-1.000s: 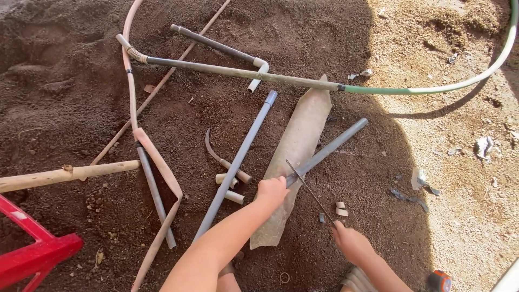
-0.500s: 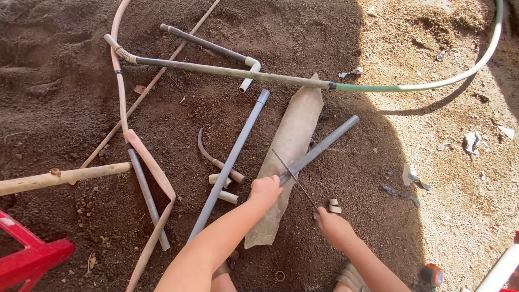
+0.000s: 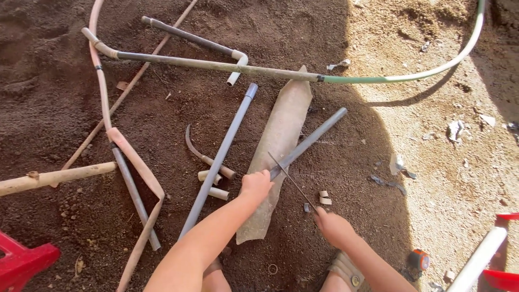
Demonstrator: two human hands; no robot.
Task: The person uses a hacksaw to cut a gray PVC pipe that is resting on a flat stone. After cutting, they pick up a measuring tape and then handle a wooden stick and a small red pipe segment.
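Note:
My left hand (image 3: pixel 255 185) presses down on the near end of a short grey pipe (image 3: pixel 316 136) that lies slanted across a long curved tile-like piece (image 3: pixel 281 135) on the soil. My right hand (image 3: pixel 334 227) grips the handle end of a thin saw blade (image 3: pixel 292 179), whose blade crosses the grey pipe just beside my left hand. A longer grey pipe (image 3: pixel 221 157) lies on the soil to the left of the tile piece. Two short cut pipe pieces (image 3: pixel 213 185) rest near my left forearm.
A sickle (image 3: pixel 201 153), a wooden stick (image 3: pixel 57 176), a pinkish flat hose (image 3: pixel 135 173) and a long pipe joined to a green hose (image 3: pixel 411 75) lie around. A red object (image 3: pixel 21 262) sits bottom left; a white pipe (image 3: pixel 478 259) and a tape measure (image 3: pixel 419 260) bottom right.
My right hand has pulled back toward me with the saw blade, then stayed near the pipe. My left hand remains on the short grey pipe. The view shifted slightly.

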